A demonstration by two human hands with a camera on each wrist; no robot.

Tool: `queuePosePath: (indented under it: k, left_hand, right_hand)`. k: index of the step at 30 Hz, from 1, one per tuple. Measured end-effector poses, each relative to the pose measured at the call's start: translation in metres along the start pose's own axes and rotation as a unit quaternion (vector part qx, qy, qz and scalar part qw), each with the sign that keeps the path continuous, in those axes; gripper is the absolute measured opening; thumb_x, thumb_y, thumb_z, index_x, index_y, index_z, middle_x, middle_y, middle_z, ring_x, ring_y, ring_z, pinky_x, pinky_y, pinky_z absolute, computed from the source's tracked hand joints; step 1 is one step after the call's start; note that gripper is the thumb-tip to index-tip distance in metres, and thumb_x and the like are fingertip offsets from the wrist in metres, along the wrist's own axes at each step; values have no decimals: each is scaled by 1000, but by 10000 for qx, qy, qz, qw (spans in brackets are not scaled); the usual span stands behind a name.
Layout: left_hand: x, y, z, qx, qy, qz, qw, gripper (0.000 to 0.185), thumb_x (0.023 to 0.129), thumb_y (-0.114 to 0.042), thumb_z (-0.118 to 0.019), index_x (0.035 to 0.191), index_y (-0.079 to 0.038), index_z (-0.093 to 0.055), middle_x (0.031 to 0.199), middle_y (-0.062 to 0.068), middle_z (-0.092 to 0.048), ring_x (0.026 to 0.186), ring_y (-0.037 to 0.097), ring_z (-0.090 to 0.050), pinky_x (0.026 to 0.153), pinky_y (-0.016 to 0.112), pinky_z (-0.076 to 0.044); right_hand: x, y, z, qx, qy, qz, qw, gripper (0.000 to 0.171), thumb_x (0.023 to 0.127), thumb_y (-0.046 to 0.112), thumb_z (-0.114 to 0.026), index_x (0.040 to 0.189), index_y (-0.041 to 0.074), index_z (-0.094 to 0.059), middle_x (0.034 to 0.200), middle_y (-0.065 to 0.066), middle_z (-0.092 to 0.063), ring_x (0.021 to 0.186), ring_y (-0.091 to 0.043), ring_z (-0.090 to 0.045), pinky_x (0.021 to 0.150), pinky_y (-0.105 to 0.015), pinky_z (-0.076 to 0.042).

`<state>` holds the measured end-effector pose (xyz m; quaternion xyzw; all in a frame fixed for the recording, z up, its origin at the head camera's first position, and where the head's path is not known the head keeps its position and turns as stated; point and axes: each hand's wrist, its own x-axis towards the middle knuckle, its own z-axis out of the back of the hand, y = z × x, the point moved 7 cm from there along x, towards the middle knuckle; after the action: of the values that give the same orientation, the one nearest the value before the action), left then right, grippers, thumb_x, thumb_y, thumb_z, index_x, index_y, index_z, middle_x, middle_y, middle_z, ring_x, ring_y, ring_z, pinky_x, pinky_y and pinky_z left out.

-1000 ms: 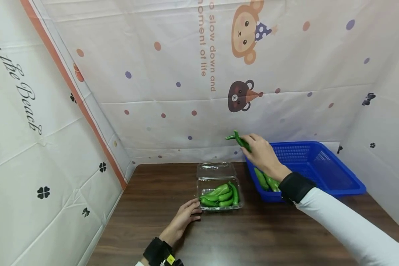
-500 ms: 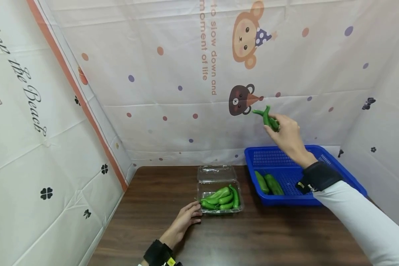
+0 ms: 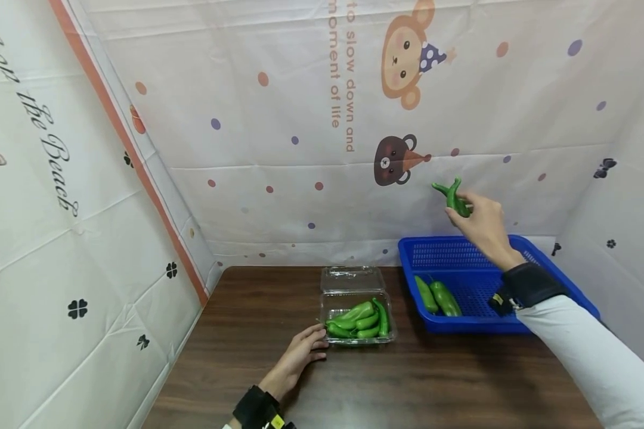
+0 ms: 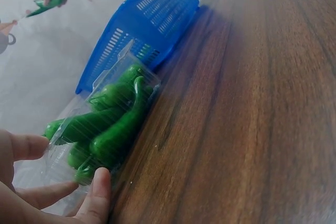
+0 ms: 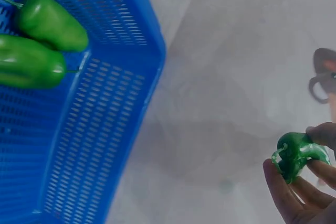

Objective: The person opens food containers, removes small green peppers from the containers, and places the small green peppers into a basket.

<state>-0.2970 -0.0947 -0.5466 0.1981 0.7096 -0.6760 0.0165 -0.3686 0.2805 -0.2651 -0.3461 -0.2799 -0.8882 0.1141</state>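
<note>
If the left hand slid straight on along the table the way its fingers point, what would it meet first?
The left hand already has its fingertips at the near corner of the clear box of green peppers, so it would push that box first. The blue basket lies further right, apart.

A small green pepper (image 3: 454, 197), glossy and curved with its stem pointing up and left, is pinched in the raised right hand (image 3: 483, 223) above the blue basket's (image 3: 547, 268) far side. The clear plastic clamshell box (image 3: 357, 310), lid open backward, sits on the table holding several green peppers (image 3: 358, 319), the left hand (image 3: 299, 354) touching its near-left corner.
</note>
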Motion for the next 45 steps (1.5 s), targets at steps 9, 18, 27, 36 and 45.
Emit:
queuePosePath:
  k: [9, 18, 27, 36, 45]
  left_hand:
    - [-2, 1, 4, -8, -22, -135, 9999, 68, 105, -34, -57, 154, 8, -36, 145, 26, -51, 110, 18, -63, 90, 33, -58]
    - [0, 5, 0, -20, 10, 18, 10000, 68, 105, -36, -57, 155, 6, -35, 147, 25, -49, 116, 22, -62, 94, 37, -57]
    - [1, 4, -5, -3, 45, -125, 9999, 66, 105, -34, -57, 154, 6, -37, 148, 26, -48, 116, 23, -62, 95, 36, -57]
    - [3, -2, -2, -21, 10, -232, 9997, 66, 105, -34, -57, 154, 6, -38, 147, 25, -50, 116, 23, -62, 95, 35, -57]
    - [0, 1, 1, -53, -25, -183, 9998, 65, 106, -33, -56, 154, 6, -37, 148, 25, -49, 116, 23, -62, 96, 37, -57]
  right_hand:
    - [-21, -33, -25, -249, 675, -408, 9966, 41, 95, 13, -72, 126, -12, -64, 109, -38, -69, 83, -49, -71, 62, -54, -59]
    - [-64, -51, -69, -165, 2128, -806, 9736, 48, 96, 18, -71, 125, -18, -61, 83, -25, -72, 53, -15, -61, 48, -28, -43]
    - [-95, -68, -97, -609, 3190, -1048, 9400, 47, 92, 19, -74, 118, -19, -64, 105, -35, -70, 78, -36, -72, 66, -48, -59]
    - [-112, -66, -116, -980, 4150, -1472, 8925, 51, 89, 23, -77, 122, -11, -60, 117, -35, -64, 101, -49, -65, 77, -56, -57]
    - [-115, -59, -126, -1148, 4588, -1369, 8704, 66, 86, 32, -81, 130, -11, -55, 119, -33, -63, 101, -45, -64, 77, -55, -56]
